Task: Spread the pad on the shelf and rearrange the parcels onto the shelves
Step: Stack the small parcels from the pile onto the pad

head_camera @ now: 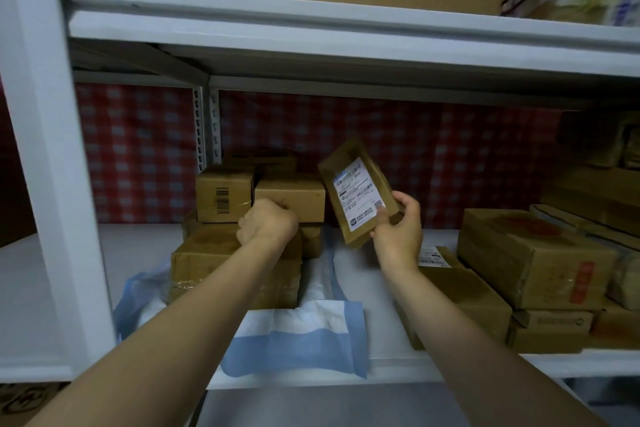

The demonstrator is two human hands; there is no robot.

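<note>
Holding a labelled parcel (356, 194) tilted above the shelf (377, 329).
Right hand (398, 236) is pinching its lower edge; left hand (268, 225) is curling fingers against the stacked boxes (225, 198), grip unclear; the pad (298, 336) is lying rumpled beneath them.

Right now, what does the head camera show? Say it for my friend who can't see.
A right hand holds a small labelled box tilted above a shelf. The curled left hand touches a stack of boxes sitting on a rumpled blue-and-white pad. More boxes sit at the right.
</note>
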